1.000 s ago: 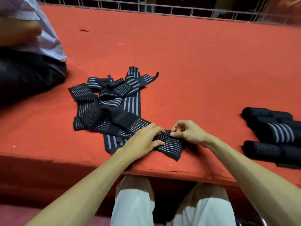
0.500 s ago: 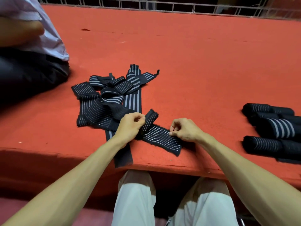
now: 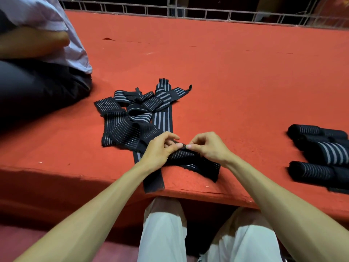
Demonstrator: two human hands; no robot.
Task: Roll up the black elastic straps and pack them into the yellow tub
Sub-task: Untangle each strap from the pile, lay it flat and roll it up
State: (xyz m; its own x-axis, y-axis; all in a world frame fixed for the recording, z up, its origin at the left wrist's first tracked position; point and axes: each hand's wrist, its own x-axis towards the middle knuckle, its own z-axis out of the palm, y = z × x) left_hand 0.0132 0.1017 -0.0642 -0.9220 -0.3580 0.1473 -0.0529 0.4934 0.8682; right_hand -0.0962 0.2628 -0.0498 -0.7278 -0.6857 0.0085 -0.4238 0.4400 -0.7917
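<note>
- The left hand (image 3: 160, 149) and the right hand (image 3: 208, 148) sit side by side near the front edge of the red felt table (image 3: 236, 76), with their thumb tips almost touching.
- Both hands pinch the far end of one black elastic strap (image 3: 196, 164). The fingers curl over its raised edge and the thumbs press from the near side.
- The rest of that strap lies flat on the felt below the hands. Its free end runs to the right under the right wrist and stops just short of the table edge.
- Just behind the left hand is a heap of loose striped straps (image 3: 132, 118).
- One long strap (image 3: 153, 180) from the heap passes under the left wrist and reaches the table's front edge.
- Well apart on the right, rolled straps (image 3: 321, 154) lie packed side by side.
- Another person (image 3: 37, 53) sits on the table at the far left.
- A metal railing (image 3: 207, 14) runs along the back edge.
</note>
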